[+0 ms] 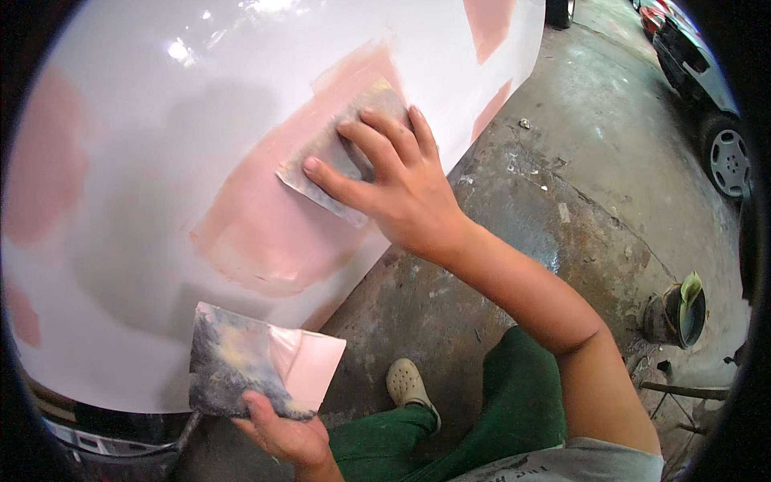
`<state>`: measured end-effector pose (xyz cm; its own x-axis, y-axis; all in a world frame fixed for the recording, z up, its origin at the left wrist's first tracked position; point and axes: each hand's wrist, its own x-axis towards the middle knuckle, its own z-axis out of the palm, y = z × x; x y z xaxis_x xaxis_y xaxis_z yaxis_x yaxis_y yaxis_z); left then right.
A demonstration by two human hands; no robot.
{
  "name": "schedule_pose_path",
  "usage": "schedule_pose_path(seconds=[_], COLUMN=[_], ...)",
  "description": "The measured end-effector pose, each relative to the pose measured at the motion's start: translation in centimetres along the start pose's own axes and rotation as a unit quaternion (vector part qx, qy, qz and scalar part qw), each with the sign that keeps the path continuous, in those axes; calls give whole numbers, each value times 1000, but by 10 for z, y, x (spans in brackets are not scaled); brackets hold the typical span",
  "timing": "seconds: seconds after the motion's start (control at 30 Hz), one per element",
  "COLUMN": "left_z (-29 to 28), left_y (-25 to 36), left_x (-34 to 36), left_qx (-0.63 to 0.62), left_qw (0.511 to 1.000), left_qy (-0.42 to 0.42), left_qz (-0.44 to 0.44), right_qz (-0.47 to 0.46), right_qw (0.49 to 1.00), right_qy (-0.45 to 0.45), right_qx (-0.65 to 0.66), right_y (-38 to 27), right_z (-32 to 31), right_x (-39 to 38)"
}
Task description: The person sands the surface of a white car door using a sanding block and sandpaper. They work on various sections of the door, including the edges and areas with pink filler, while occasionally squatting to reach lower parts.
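- Since the right hand (414, 189) has its fingers spread over the flat grey spreader (328, 145), I'd call that a firm grasp, with the blade laid on the pink patch (261, 193) in the middle of the white panel (144, 249).
- Left hand (293, 440) is gripping the smeared mixing plate (233, 353) by its lower edge, thumb on top, out just below the panel. Pink filler (316, 365) covers its right-hand corner.
- Looks like a spreading pass to me. Fingers fanned out like that should help press the whole blade evenly, so no corner digs a groove.
- I'd drag in one long, steady stroke and ease off toward the rim of the patch, because that outline looks a bit ragged and a thin feathered border should be less work to level.
- Watch the panel's lower right edge, it's close to the patch and the blade could tip over it.
- Hold that plate level and off the paint too, or filler might smear somewhere dumb.
- Can't tell how thick the coat is from this angle.
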<state>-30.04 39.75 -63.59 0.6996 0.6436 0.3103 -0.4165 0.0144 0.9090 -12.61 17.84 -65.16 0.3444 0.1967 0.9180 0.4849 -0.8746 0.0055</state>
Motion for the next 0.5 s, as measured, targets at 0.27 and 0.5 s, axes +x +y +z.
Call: schedule_pose_path(seconds=[0.27,0.5], left_z=[-8,-1], left_y=[-1,-1], left_x=[1,3], left_qx=[30,15], left_qw=[999,999], left_qy=[12,-39], left_qz=[-38,-32], right_qz=[34,36], right_qw=[989,991], right_qy=[-140,-122], right_qx=[27,42], right_y=[-10,-27], right_z=[36,-16], right_x=[-129,-74])
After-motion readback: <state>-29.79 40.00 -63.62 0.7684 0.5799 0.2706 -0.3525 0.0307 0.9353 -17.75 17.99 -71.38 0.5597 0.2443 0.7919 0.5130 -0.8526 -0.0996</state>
